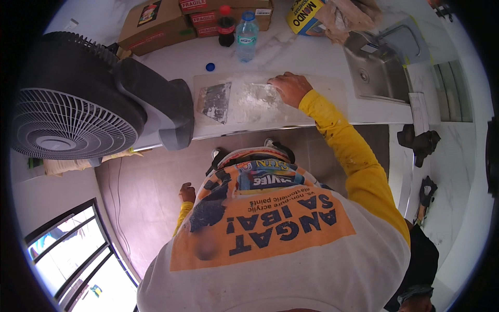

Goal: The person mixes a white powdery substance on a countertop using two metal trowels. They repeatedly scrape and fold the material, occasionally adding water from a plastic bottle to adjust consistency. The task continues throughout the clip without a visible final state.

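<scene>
My right hand (292, 89), in a yellow sleeve, is at the counter with its fingers bent down over a patch of white powdery paste (258, 98). Its fingers are closed over the edge of a flat, paste-smeared piece that I cannot make out. Under it lies a thin translucent sheet (325, 101) on the counter. To the left of the hand, a dark flat plate (215, 103) smeared with white rests on the same sheet. My left hand (187, 192) hangs low beside my body, away from the counter, fingers loosely bent and nothing visible in them.
A large grey fan (78, 114) stands close on the left. Behind the sheet are a blue cap (210, 67), a water bottle (247, 39), a cola bottle (226, 28), cardboard boxes (161, 31) and a yellow-blue bag (306, 18). A sink (382, 73) lies right; another person's dark clothing (418, 260) shows lower right.
</scene>
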Demonstrator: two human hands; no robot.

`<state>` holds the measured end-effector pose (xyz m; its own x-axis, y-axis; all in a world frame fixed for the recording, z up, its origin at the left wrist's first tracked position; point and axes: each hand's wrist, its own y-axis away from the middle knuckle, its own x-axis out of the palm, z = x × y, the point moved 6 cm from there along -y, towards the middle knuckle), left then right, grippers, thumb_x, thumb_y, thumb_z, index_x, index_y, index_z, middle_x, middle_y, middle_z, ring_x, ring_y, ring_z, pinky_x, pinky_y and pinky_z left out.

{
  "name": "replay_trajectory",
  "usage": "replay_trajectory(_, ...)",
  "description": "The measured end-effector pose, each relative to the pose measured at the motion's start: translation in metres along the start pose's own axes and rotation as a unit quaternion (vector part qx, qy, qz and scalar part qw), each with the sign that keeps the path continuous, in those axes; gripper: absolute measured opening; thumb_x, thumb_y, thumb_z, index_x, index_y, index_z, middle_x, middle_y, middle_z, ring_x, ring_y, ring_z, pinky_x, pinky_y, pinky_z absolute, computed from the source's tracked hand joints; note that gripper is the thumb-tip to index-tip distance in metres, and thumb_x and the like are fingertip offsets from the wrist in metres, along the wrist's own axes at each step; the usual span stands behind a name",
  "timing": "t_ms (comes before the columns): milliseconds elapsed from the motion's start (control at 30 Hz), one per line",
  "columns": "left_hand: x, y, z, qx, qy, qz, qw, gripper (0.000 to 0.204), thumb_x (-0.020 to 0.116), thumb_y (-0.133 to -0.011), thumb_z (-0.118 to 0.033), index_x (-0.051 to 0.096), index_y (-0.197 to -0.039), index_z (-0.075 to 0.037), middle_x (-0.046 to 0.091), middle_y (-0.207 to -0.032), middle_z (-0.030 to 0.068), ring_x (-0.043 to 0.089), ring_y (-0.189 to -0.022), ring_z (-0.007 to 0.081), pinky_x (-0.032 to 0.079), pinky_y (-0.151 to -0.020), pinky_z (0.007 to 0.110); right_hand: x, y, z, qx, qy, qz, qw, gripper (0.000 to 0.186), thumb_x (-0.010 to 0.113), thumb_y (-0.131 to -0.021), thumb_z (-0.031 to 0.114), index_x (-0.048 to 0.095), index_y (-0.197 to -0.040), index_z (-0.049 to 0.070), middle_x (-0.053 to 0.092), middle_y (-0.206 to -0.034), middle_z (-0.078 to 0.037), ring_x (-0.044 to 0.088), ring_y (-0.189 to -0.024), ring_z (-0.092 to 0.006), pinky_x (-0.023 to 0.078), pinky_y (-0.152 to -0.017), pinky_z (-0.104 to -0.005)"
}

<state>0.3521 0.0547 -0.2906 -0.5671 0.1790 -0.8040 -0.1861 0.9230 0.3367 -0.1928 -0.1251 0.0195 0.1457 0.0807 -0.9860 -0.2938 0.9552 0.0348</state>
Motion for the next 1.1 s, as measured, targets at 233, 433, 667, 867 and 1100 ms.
replay_trajectory(233,-0.041,-0.038,-0.022,0.020,-0.025,-0.001,0.999,0.028,0.054,-0.081,-0.016,0.070,-0.103,-0.010,0.070,-0.098,0.0188,0.068,-0.091,0.0343,0.054,-0.082,0.041,0.009,0.006,0.000,0.035,-0.026,-0.053,0.998,0.030,0.057,-0.081,0.011,0.064,-0.109,0.012,0.068,-0.102,-0.006,0.060,-0.100,-0.0284,0.052,-0.083,-0.0416)
replay_trajectory(433,-0.042,-0.043,-0.024,-0.033,0.004,0.017,0.999,0.029,0.055,-0.082,-0.017,0.070,-0.105,-0.008,0.070,-0.098,0.0178,0.068,-0.092,0.0323,0.053,-0.083,0.040,0.016,0.008,-0.007,0.037,-0.018,-0.067,0.997,0.029,0.055,-0.081,0.009,0.064,-0.108,0.011,0.069,-0.101,-0.006,0.060,-0.099,-0.0297,0.051,-0.083,-0.0408)
replay_trajectory(667,-0.025,-0.010,-0.027,0.027,0.002,0.045,0.999,0.029,0.055,-0.081,-0.017,0.069,-0.104,-0.007,0.071,-0.097,0.0173,0.068,-0.091,0.0319,0.053,-0.084,0.040,0.013,0.001,-0.009,0.038,-0.006,-0.066,0.997,0.027,0.054,-0.083,0.009,0.064,-0.108,0.011,0.069,-0.100,-0.008,0.061,-0.097,-0.0303,0.051,-0.082,-0.0422)
replay_trajectory(867,-0.009,0.011,-0.012,-0.018,0.067,0.047,0.996,0.027,0.056,-0.081,-0.017,0.069,-0.102,-0.007,0.071,-0.098,0.0173,0.068,-0.091,0.0332,0.053,-0.084,0.040,0.010,0.004,-0.012,0.070,-0.016,-0.013,0.997,0.028,0.054,-0.083,0.009,0.064,-0.109,0.011,0.068,-0.105,-0.008,0.061,-0.098,-0.0289,0.052,-0.083,-0.0422)
replay_trajectory(1100,0.001,0.025,-0.005,-0.011,0.003,-0.017,1.000,0.027,0.057,-0.081,-0.018,0.070,-0.102,-0.008,0.071,-0.099,0.0168,0.067,-0.092,0.0340,0.053,-0.084,0.041,0.014,0.011,0.003,0.031,-0.032,-0.065,0.997,0.031,0.056,-0.081,0.007,0.064,-0.110,0.010,0.068,-0.106,-0.008,0.060,-0.100,-0.0283,0.052,-0.083,-0.0411)
